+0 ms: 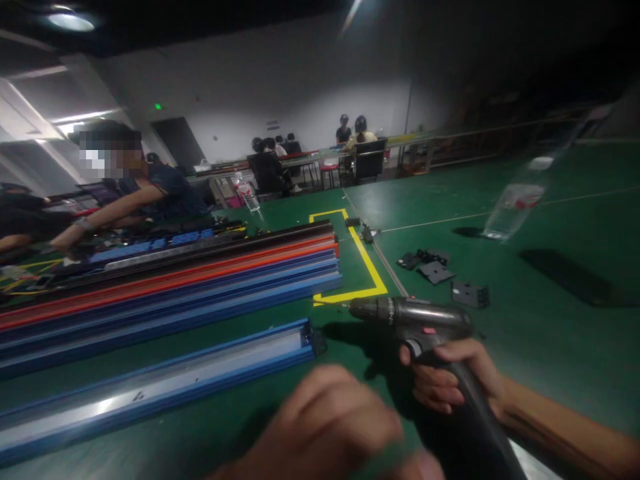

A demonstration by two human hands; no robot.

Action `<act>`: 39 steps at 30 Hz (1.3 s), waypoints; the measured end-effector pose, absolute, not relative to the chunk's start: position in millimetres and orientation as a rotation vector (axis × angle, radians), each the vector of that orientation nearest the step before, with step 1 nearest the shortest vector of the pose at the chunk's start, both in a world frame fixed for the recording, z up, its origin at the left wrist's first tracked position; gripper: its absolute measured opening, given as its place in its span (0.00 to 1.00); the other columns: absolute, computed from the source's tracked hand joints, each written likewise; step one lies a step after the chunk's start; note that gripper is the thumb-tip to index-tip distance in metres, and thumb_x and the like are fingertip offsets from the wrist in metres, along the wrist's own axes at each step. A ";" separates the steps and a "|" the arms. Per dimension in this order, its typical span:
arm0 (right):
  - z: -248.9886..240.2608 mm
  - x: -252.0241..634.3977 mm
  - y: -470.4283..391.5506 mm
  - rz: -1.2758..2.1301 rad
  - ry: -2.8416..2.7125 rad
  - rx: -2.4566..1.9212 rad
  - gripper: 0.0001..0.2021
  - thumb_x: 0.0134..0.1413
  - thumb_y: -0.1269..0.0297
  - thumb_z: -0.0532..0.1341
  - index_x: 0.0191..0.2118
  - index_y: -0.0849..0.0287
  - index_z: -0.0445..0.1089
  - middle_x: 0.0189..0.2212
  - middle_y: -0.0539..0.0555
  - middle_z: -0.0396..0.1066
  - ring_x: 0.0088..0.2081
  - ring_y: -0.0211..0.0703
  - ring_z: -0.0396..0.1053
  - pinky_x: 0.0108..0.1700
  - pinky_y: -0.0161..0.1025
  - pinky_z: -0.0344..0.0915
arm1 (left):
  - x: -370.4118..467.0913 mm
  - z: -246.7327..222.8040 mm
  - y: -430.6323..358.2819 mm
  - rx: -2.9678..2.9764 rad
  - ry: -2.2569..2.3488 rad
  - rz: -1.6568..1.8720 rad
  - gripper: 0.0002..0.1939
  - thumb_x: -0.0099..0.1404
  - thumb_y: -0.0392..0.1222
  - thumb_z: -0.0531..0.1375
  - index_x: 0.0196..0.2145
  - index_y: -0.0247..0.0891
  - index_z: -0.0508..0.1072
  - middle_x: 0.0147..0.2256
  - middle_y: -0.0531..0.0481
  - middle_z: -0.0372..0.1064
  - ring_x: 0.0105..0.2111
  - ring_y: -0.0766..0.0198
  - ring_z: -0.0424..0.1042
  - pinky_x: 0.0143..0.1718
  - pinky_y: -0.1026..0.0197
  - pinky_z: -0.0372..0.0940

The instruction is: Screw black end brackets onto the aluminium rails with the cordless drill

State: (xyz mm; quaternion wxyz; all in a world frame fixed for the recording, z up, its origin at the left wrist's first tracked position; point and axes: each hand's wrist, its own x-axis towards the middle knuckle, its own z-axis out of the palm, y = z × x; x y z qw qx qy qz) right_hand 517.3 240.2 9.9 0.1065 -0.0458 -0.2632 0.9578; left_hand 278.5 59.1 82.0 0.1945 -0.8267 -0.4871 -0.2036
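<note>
My right hand (450,380) is wrapped around the grip of a black cordless drill (435,323), index finger by the trigger. The drill's chuck points left, over the green table. My left hand (335,420) is blurred and close to the camera, its fingers curled; what they hold, if anything, is hidden. Just beyond it lies a long blue channel profile (200,377) with a pale inner face. A black end piece (316,339) sits at that profile's right end, left of and below the drill tip.
Blue profiles (250,290) and red profiles (240,260) lie side by side behind. Yellow tape (370,263) marks the green table (425,207). Black plates (469,293), a clear bottle (517,203) and a dark flat object (575,277) are at right. A co-worker (170,190) leans in at left.
</note>
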 end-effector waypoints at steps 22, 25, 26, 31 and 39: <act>7.0 518.5 228.5 2.791 -1.041 -0.727 0.26 0.55 0.47 0.56 0.39 0.70 0.75 0.18 0.57 0.74 0.19 0.39 0.71 0.22 0.32 0.62 | 266.3 65.4 129.9 -2.055 -1.557 -0.157 0.18 0.63 0.32 0.59 0.52 0.27 0.70 0.37 0.43 0.74 0.36 0.53 0.73 0.42 0.49 0.63; 12.2 517.5 229.7 2.674 -1.023 -0.876 0.23 0.56 0.48 0.59 0.41 0.69 0.73 0.21 0.60 0.77 0.20 0.41 0.73 0.20 0.31 0.62 | 264.4 63.1 130.4 -2.042 -1.586 -0.143 0.18 0.63 0.31 0.58 0.52 0.28 0.70 0.38 0.43 0.75 0.37 0.52 0.73 0.43 0.49 0.62; 13.2 517.1 229.7 2.640 -1.018 -0.897 0.22 0.56 0.49 0.60 0.42 0.68 0.71 0.22 0.60 0.77 0.20 0.41 0.73 0.20 0.31 0.63 | 263.9 62.6 130.5 -2.038 -1.588 -0.138 0.18 0.63 0.31 0.58 0.52 0.28 0.70 0.38 0.43 0.74 0.37 0.52 0.73 0.43 0.48 0.62; 10.4 516.1 228.4 2.517 -1.052 -0.887 0.18 0.56 0.55 0.64 0.46 0.60 0.64 0.21 0.55 0.76 0.19 0.42 0.73 0.20 0.32 0.64 | 262.8 60.4 132.0 -2.029 -1.600 -0.116 0.20 0.64 0.31 0.57 0.53 0.27 0.69 0.39 0.42 0.74 0.39 0.52 0.73 0.43 0.48 0.62; 10.0 514.9 225.0 2.480 -1.101 -0.825 0.16 0.55 0.59 0.65 0.44 0.57 0.61 0.21 0.52 0.75 0.19 0.40 0.72 0.21 0.32 0.63 | 261.4 56.5 133.8 -2.023 -1.548 -0.098 0.19 0.65 0.30 0.56 0.54 0.25 0.69 0.41 0.40 0.75 0.43 0.51 0.73 0.46 0.48 0.61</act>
